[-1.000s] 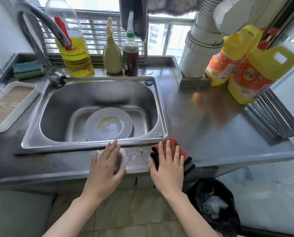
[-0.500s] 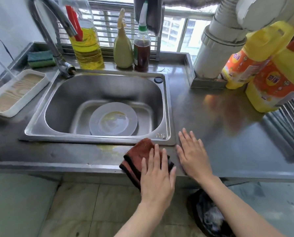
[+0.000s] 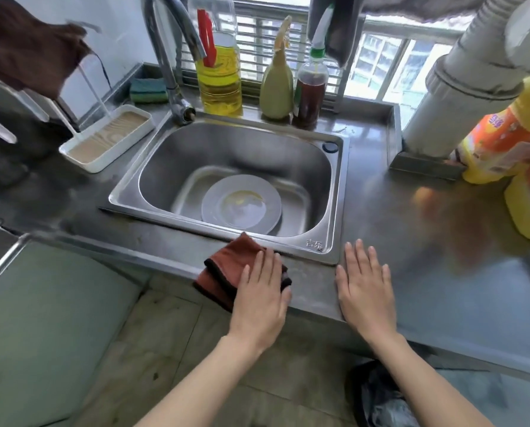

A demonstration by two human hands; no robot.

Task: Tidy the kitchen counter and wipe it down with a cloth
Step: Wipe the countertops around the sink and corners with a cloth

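- Left hand [image 3: 262, 288] flat, fingers extended, pressing folded cloth [image 3: 226, 272] onto worktop [image 3: 396, 217] front edge to wipe; grips nothing.
- Right hand [image 3: 365, 288] open, empty, palm down beside it, likely bracing.

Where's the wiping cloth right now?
In the head view the red-brown cloth lies folded on the counter's front edge, just below the sink rim, flat under the left hand; the right hand rests bare beside it.

Stamped "吉乐" on sink [image 3: 314, 243] front rim (yellow btl labels too blurred)
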